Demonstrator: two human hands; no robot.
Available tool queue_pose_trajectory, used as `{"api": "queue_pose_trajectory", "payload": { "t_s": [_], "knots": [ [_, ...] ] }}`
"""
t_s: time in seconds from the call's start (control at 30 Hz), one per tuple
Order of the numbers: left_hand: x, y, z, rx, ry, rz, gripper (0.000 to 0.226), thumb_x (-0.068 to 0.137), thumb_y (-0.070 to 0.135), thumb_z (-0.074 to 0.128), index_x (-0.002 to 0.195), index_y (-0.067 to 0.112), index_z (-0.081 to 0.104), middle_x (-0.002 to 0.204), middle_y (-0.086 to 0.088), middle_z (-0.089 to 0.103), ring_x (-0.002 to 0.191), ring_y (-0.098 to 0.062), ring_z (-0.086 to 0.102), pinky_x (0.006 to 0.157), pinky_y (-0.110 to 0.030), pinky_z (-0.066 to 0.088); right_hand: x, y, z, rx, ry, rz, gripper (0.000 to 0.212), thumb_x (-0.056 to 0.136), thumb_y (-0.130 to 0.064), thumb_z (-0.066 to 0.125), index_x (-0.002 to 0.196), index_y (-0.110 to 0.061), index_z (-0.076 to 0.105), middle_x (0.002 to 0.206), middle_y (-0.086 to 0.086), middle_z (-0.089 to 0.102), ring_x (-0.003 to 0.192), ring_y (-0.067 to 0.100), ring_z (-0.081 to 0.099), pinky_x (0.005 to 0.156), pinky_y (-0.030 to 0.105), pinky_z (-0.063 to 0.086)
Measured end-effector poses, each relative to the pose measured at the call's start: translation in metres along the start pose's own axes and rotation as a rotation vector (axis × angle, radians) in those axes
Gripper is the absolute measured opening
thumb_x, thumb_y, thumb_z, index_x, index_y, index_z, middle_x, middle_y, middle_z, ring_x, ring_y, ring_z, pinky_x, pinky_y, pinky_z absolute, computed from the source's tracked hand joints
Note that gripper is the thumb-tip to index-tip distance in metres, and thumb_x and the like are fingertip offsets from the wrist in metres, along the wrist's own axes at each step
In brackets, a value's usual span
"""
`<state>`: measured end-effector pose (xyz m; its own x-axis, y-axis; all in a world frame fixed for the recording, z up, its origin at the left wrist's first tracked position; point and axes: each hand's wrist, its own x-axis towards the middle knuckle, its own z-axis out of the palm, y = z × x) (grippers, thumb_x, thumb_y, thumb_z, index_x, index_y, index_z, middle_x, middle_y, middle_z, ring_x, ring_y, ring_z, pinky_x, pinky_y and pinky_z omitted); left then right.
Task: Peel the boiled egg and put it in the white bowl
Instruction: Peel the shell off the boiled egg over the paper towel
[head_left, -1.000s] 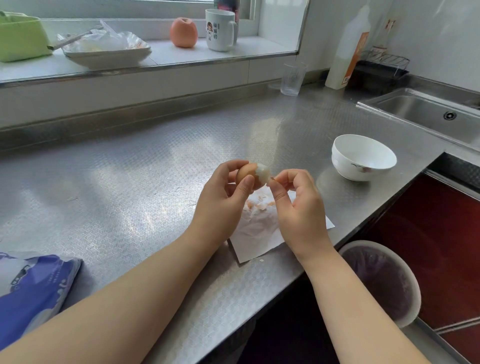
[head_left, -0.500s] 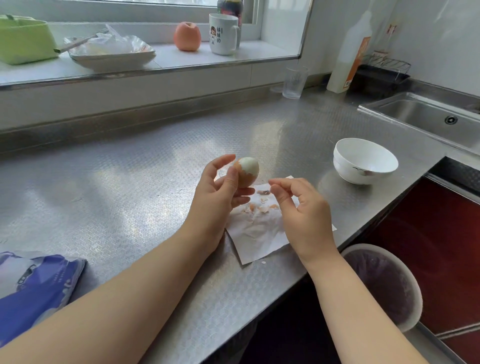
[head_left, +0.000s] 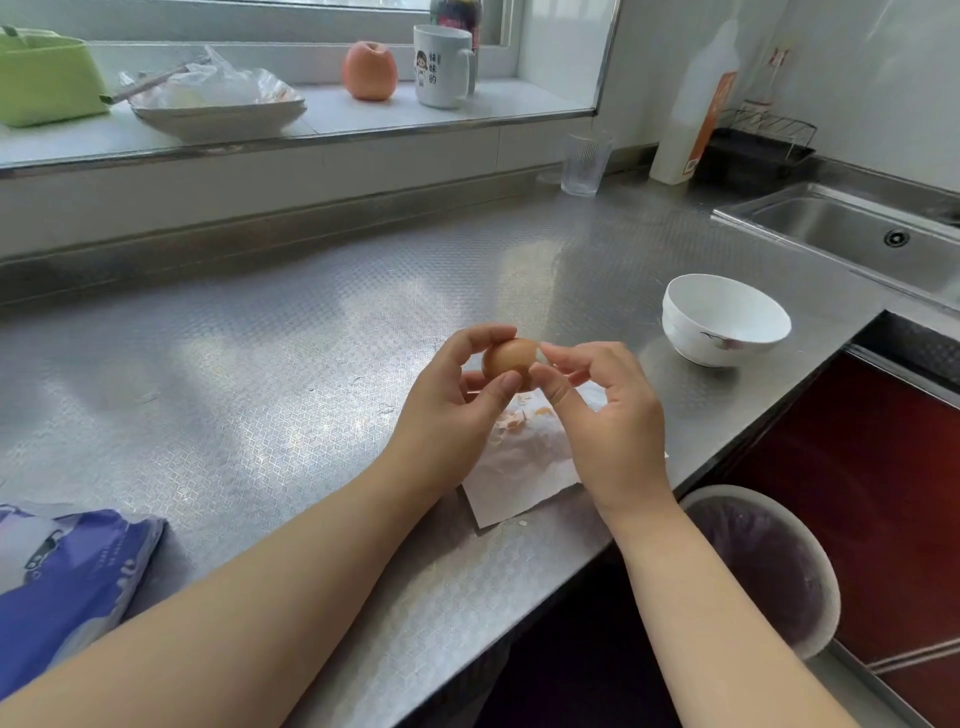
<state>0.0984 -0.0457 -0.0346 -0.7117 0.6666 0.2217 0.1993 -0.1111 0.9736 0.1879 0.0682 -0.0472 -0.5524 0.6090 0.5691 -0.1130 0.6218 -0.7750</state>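
A boiled egg (head_left: 509, 358) with brown shell facing me is held above the steel counter by my left hand (head_left: 452, 410), thumb and fingers wrapped around it. My right hand (head_left: 608, 415) pinches at the egg's right end with thumb and forefinger. Under both hands lies a white paper towel (head_left: 519, 467) with several brown shell bits (head_left: 519, 418) on it. The white bowl (head_left: 724, 319) stands upright and empty on the counter to the right of the hands.
A sink (head_left: 872, 234) lies at the far right. A bin with a purple liner (head_left: 763, 566) stands below the counter edge. A blue bag (head_left: 62, 577) lies at the near left. A glass (head_left: 584, 163) and white bottle (head_left: 691, 104) stand at the back.
My left hand turned the egg so its brown shell faces me instead of the peeled white end. My right hand dropped a shell bit on the towel and came back to the egg.
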Motion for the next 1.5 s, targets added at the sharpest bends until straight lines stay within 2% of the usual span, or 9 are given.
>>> {"api": "queue_pose_trajectory", "payload": {
  "t_s": [0.1,0.23,0.4,0.53,0.6,0.93,1.13,1.33,1.5],
  "knots": [
    [-0.0005,0.0006,0.0000,0.000,-0.009,0.011,0.033,0.091,0.007,0.063,0.119,0.024,0.059,0.114,0.006,0.067,0.092,-0.012,0.068,0.075,-0.021,0.053,0.0006,-0.0019,-0.0009,0.016,0.024,0.009,0.004,0.087,-0.021,0.069,0.088,-0.024,0.071,0.087,-0.008,0.063,0.083,0.003,0.059,0.079,0.008,0.039],
    [-0.0004,0.0007,0.0006,0.011,-0.025,0.015,0.033,0.091,0.006,0.063,0.114,0.029,0.059,0.108,0.009,0.068,0.090,-0.011,0.068,0.076,-0.023,0.054,0.0015,-0.0019,-0.0010,0.066,0.037,0.066,0.011,0.090,-0.022,0.065,0.080,-0.027,0.067,0.085,-0.004,0.067,0.084,0.012,0.063,0.081,0.017,0.045],
    [-0.0002,-0.0004,-0.0005,-0.006,-0.041,0.027,0.033,0.091,0.005,0.062,0.117,0.024,0.059,0.115,0.003,0.066,0.096,-0.017,0.069,0.079,-0.026,0.055,0.0031,-0.0018,-0.0021,0.157,0.037,0.179,0.008,0.089,-0.026,0.066,0.082,-0.027,0.069,0.086,-0.003,0.071,0.087,0.015,0.065,0.084,0.024,0.047],
    [0.0003,-0.0002,-0.0020,-0.030,-0.046,0.023,0.035,0.092,0.003,0.061,0.121,0.021,0.059,0.118,-0.006,0.065,0.095,-0.012,0.068,0.079,-0.022,0.053,0.0049,-0.0019,-0.0034,0.253,0.000,0.267,0.004,0.087,-0.027,0.069,0.087,-0.026,0.073,0.090,-0.003,0.074,0.092,0.014,0.068,0.089,0.029,0.051],
    [0.0008,0.0003,-0.0024,-0.046,-0.048,0.024,0.036,0.092,-0.002,0.058,0.121,0.020,0.059,0.111,-0.002,0.067,0.089,-0.006,0.067,0.080,-0.021,0.054,0.0056,-0.0010,-0.0036,0.261,-0.022,0.297,0.007,0.085,-0.026,0.070,0.090,-0.022,0.074,0.091,-0.003,0.075,0.092,0.013,0.069,0.088,0.028,0.051],
    [-0.0005,0.0029,-0.0028,-0.014,-0.051,0.060,0.032,0.097,0.003,0.050,0.118,0.025,0.060,0.113,0.002,0.064,0.093,-0.006,0.068,0.089,-0.034,0.056,0.0051,-0.0003,-0.0039,0.201,-0.024,0.280,0.007,0.088,-0.027,0.066,0.086,-0.024,0.072,0.085,-0.008,0.072,0.084,0.005,0.064,0.081,0.020,0.047],
    [-0.0024,0.0060,-0.0023,-0.014,-0.067,0.035,0.030,0.098,0.007,0.050,0.125,0.017,0.060,0.118,-0.001,0.066,0.093,-0.007,0.068,0.083,-0.026,0.056,0.0060,0.0000,-0.0049,0.258,-0.045,0.273,0.008,0.088,-0.030,0.065,0.087,-0.027,0.072,0.092,-0.005,0.074,0.094,0.012,0.067,0.090,0.029,0.049],
    [-0.0016,0.0040,-0.0054,0.024,-0.067,0.038,0.031,0.097,0.006,0.051,0.123,0.020,0.062,0.113,0.006,0.068,0.090,-0.005,0.068,0.083,-0.025,0.056,0.0038,0.0011,-0.0025,0.107,-0.057,0.190,0.010,0.092,-0.024,0.061,0.088,-0.021,0.069,0.086,-0.007,0.070,0.084,0.000,0.062,0.078,0.009,0.042],
    [-0.0006,0.0023,-0.0045,0.023,-0.072,0.014,0.030,0.099,0.008,0.049,0.123,0.020,0.061,0.112,0.004,0.067,0.082,-0.004,0.067,0.078,-0.022,0.055,0.0029,0.0058,0.0016,-0.025,-0.027,0.117,0.009,0.094,-0.023,0.058,0.087,-0.023,0.062,0.083,-0.014,0.063,0.080,-0.002,0.057,0.073,0.006,0.040]
  ]
}}
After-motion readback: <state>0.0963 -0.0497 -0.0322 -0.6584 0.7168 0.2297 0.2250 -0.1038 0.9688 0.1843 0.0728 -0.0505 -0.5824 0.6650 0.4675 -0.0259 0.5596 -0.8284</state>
